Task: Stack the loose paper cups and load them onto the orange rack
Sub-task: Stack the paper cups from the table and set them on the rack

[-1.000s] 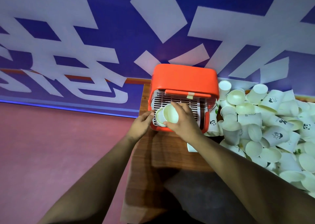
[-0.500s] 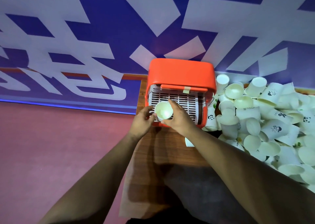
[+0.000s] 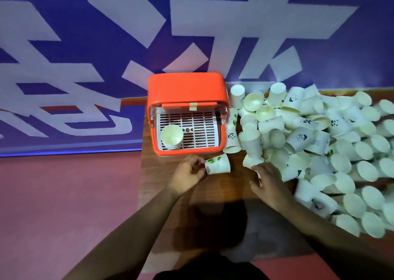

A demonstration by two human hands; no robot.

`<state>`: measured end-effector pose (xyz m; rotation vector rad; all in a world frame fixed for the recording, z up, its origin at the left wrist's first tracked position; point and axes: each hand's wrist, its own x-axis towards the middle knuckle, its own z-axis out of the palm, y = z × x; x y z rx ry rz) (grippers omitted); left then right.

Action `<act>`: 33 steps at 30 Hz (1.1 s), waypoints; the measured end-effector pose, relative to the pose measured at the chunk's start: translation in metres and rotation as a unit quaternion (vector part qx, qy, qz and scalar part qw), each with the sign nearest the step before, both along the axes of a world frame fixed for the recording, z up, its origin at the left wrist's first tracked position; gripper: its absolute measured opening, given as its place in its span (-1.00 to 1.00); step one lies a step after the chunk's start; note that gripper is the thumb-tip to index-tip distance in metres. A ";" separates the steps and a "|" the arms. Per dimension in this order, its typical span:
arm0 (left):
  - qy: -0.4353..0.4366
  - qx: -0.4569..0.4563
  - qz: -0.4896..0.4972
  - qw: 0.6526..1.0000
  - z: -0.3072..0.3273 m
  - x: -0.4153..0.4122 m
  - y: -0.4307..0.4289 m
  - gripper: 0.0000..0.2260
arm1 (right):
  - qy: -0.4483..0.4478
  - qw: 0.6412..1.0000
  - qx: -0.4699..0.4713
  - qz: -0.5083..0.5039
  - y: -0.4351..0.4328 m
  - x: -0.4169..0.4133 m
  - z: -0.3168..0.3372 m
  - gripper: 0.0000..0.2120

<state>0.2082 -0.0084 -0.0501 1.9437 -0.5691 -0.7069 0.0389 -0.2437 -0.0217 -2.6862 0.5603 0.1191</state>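
**Overhead view of a person at the table [image 3: 213, 196], both hands forward.** The left hand [image 3: 187, 174] holds a loose paper cup [image 3: 218, 164] that lies on its side. Its fingers [image 3: 195, 162] curl about the closed base, so the mouth points away from them toward the right hand, probably so that another cup can be nested into it.

The right hand [image 3: 269, 182] reaches into the near edge of the cup pile [image 3: 319, 143]. Its fingers [image 3: 259, 171] bend over a cup there, but whether they grip it cannot be told.

Just beyond the left fingers stands the orange rack [image 3: 185, 87], with its white slatted tray [image 3: 198, 128] open toward the person. A short stack of cups [image 3: 171, 135] stands mouth-up in the tray corner nearest the left fingers, leaving the rest of the grid bare for further stacks.

The pile spreads outward from the right fingers, touching them at its near edge. The task appears to be at an early stage, with one stack loaded and most cups loose.
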 end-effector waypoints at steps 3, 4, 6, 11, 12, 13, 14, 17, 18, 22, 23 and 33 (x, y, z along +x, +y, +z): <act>-0.045 0.070 -0.027 0.996 -0.013 -0.002 -0.027 -0.67 | 0.053 0.998 -0.045 -0.011 -0.015 -0.024 -0.009 -0.56; -0.053 0.091 -0.043 0.993 -0.016 -0.002 -0.036 -0.63 | 0.072 0.996 -0.054 -0.019 -0.018 -0.029 -0.011 -0.54; -0.060 0.120 -0.082 0.988 -0.023 -0.003 -0.051 -0.55 | 0.108 0.992 -0.063 -0.026 -0.022 -0.035 -0.014 -0.51; -0.085 0.178 -0.136 0.971 -0.040 -0.010 -0.071 -0.29 | 0.126 0.989 -0.057 -0.050 -0.027 -0.037 -0.025 -0.48; -0.096 0.197 -0.148 0.965 -0.042 -0.013 -0.072 -0.27 | 0.121 0.989 -0.050 -0.064 -0.026 -0.037 -0.027 -0.48; -0.107 0.214 -0.163 0.957 -0.047 -0.016 -0.072 -0.25 | 0.117 0.989 -0.044 -0.076 -0.025 -0.037 -0.028 -0.48; -0.109 0.225 -0.175 0.952 -0.049 -0.019 -0.072 -0.25 | 0.111 0.989 -0.041 -0.086 -0.024 -0.037 -0.030 -0.48; -0.067 0.220 -0.180 0.956 -0.051 -0.030 -0.069 -0.26 | 0.077 0.986 -0.029 -0.144 -0.021 -0.038 -0.036 -0.46; -0.057 0.221 -0.176 0.958 -0.049 -0.034 -0.069 -0.27 | 0.069 0.981 -0.014 -0.180 -0.021 -0.038 -0.038 -0.43; -0.038 0.226 -0.157 0.961 -0.044 -0.044 -0.061 -0.21 | 0.089 0.959 0.068 -0.260 -0.024 -0.032 -0.043 -0.29; -0.020 0.220 -0.146 0.964 -0.045 -0.044 -0.058 -0.20 | 0.101 0.958 0.080 -0.257 -0.026 -0.031 -0.044 -0.29; 0.209 0.009 0.014 0.978 -0.020 -0.046 -0.042 -0.19 | 0.114 0.953 0.186 -0.209 -0.028 -0.034 -0.023 -0.54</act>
